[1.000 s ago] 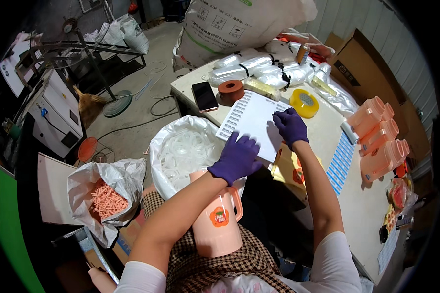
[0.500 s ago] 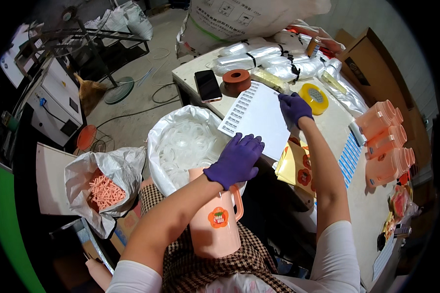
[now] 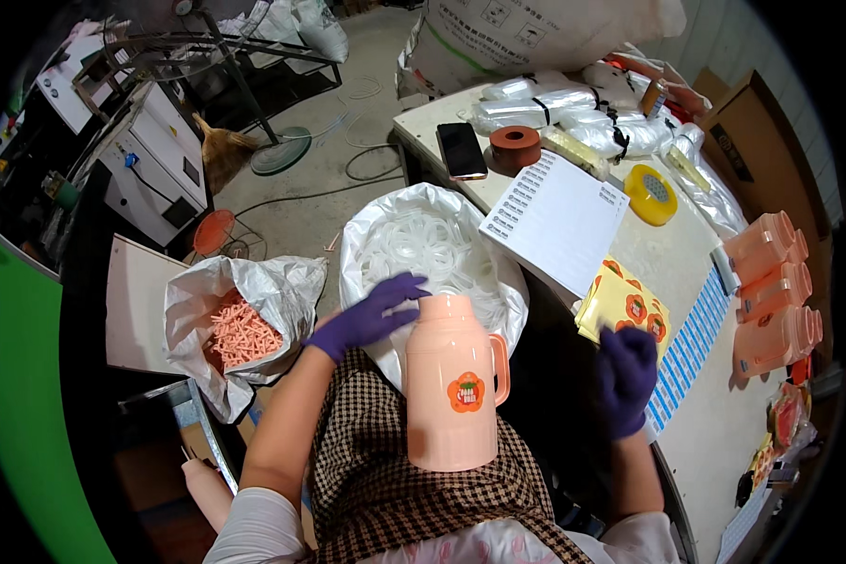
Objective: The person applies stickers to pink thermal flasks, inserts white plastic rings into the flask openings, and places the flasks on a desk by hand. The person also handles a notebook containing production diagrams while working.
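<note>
A peach vacuum flask (image 3: 449,414) with a side handle and an orange flower sticker stands upright on my checked lap. My left hand (image 3: 371,315), in a purple glove, is open with its fingers stretched toward the flask's neck; whether they touch it I cannot tell. Over the table's near edge is my gloved right hand (image 3: 627,376), beside yellow sticker sheets (image 3: 620,305). Its fingers look curled but are smeared by motion. Beyond the flask, a white sack (image 3: 357,249) holds many clear plastic rings (image 3: 414,249). The stack of white label sheets (image 3: 564,221) lies on the table.
A smaller white bag (image 3: 296,282) holds pink pieces (image 3: 242,334). On the table (image 3: 714,414) are a phone (image 3: 462,150), brown tape (image 3: 515,146), yellow tape (image 3: 650,195), a blue label strip (image 3: 691,348) and several peach plastic parts (image 3: 771,320).
Both hands have left the white label sheets. My left hand has come down beside the flask's neck, and my right has drawn back toward me. The view has shifted, too.
</note>
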### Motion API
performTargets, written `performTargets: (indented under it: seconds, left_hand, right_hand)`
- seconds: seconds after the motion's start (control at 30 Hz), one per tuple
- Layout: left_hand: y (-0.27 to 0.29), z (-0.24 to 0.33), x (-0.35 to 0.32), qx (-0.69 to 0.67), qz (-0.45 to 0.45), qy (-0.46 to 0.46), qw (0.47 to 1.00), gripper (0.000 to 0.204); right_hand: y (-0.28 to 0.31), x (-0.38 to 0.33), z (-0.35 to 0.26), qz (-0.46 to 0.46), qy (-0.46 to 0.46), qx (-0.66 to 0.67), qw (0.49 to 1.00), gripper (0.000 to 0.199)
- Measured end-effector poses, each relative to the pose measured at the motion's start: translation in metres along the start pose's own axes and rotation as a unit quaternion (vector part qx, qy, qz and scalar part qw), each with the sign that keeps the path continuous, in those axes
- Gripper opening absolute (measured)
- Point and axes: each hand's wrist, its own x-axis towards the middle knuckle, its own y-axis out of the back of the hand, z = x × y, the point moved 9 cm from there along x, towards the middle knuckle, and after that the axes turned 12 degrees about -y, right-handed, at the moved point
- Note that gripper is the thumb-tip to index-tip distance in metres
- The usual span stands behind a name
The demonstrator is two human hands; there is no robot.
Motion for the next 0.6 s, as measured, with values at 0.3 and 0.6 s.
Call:
performTargets:
  seconds: [0.3, 0.6]
  left_hand:
    - [0.011, 0.114, 0.072, -0.205, 0.13, 0.021, 0.97, 0.02]
    - [-0.062, 0.07, 0.086, -0.178, 0.194, 0.045, 0.964, 0.022]
  right_hand:
    - [-0.001, -0.055, -0.06, -0.055, -0.018, 0.031, 0.998, 0.046]
    - [-0.057, -0.07, -0.07, -0.091, 0.074, -0.116, 0.986, 0.054]
